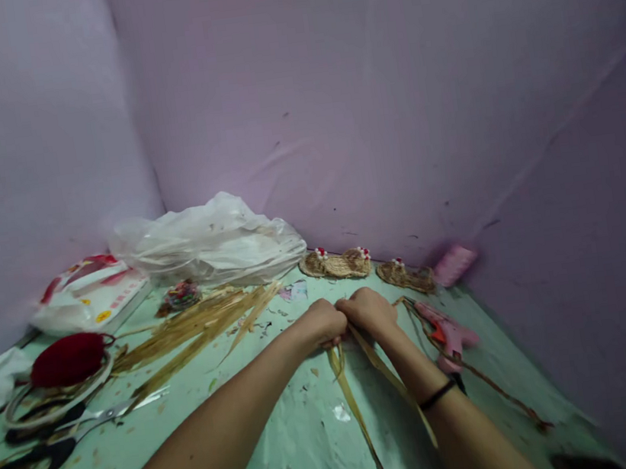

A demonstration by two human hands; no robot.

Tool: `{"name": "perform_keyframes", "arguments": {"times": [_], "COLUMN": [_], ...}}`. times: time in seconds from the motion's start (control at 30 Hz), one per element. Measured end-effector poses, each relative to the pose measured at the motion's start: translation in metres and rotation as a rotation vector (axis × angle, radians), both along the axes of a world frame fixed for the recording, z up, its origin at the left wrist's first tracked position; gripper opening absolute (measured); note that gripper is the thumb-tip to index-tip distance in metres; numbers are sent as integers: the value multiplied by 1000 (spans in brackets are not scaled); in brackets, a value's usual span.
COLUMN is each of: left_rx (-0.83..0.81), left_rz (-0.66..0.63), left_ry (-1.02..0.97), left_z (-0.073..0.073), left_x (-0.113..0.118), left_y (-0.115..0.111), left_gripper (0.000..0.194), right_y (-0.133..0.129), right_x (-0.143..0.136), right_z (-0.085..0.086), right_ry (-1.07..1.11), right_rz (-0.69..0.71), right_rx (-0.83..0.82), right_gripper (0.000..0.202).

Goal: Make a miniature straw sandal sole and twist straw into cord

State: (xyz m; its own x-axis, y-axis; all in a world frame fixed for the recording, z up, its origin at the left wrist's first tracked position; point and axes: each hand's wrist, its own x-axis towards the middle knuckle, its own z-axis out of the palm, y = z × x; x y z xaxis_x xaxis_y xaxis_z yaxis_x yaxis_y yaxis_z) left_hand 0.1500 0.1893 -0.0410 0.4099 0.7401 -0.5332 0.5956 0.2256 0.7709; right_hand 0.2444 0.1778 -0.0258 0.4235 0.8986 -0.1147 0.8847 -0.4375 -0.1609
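Observation:
My left hand (pixel 325 323) and my right hand (pixel 367 309) meet knuckle to knuckle above the green work surface. Both are closed on dry, tan plant-fibre strips (pixel 353 402). One strip hangs below my left hand; another trails down from my right hand along the forearm. A twisted cord (pixel 498 387) runs from beyond my right hand to the lower right; whether it joins the held strips is hidden. The fingertips are mostly out of sight behind the hands.
Left lie scissors (pixel 93 425), a red yarn ball (pixel 69 359), a white box (pixel 116 295) and loose dry strips (pixel 203 326). A white plastic bag (pixel 215 240) rests against the wall. Small woven sandals (pixel 345 264) are at the back, a pink glue gun (pixel 446 331) to the right.

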Motion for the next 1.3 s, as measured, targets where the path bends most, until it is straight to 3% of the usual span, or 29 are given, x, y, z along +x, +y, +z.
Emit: {"name": "perform_keyframes", "arguments": {"times": [0.23, 0.47, 0.67, 0.8, 0.93, 1.1, 1.3], "left_rx": [52, 105, 138, 151, 171, 204, 295], "left_rz": [0, -24, -31, -41, -57, -68, -63], "left_ry": [13, -22, -54, -51, -21, 23, 61], "left_z": [-14, -21, -32, -34, -26, -11, -6], "left_x": [1, 4, 7, 7, 4, -3, -7], "left_y": [4, 6, 9, 8, 5, 0, -2], "left_gripper": [14, 12, 14, 17, 16, 13, 23], "right_y": [-14, -2, 5, 10, 13, 10, 2], "right_x": [2, 16, 21, 21, 12, -2, 3], "right_z": [-2, -18, -27, -22, -9, 1, 3], "right_ry": [100, 214, 184, 104, -37, -262, -294], "right_rz": [29, -12, -46, -17, 84, 315, 540], "right_rx": [41, 110, 147, 127, 98, 109, 81], "right_gripper": [39, 36, 41, 39, 30, 24, 18]}}
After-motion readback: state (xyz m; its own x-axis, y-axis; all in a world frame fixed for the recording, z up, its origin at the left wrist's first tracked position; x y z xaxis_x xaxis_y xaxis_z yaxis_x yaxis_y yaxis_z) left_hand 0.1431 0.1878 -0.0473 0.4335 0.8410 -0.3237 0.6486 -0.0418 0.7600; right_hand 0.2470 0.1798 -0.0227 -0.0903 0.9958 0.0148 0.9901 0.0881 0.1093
